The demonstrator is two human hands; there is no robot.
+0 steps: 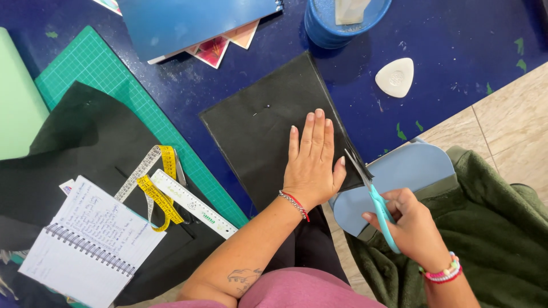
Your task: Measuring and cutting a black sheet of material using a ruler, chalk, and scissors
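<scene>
— Where does the black fabric [268, 122] sit?

— Flat on the blue table [456, 34], its near corner hanging past the edge. It looks thin, light and limp, so it probably shifts easily.

— How do you hold it?

— Your left hand [311, 162] lies open and flat on it, grasping nothing, just beside the cut line. Keep pressing close there.

— And the scissors [374, 199]?

— Your right hand [414, 228] has its grip clenched around the teal handles, blades at the fabric's right edge.

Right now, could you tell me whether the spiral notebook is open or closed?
Open. The spiral notebook lies flat with a handwritten page facing up, resting on dark fabric beside the yellow tape measure.
</scene>
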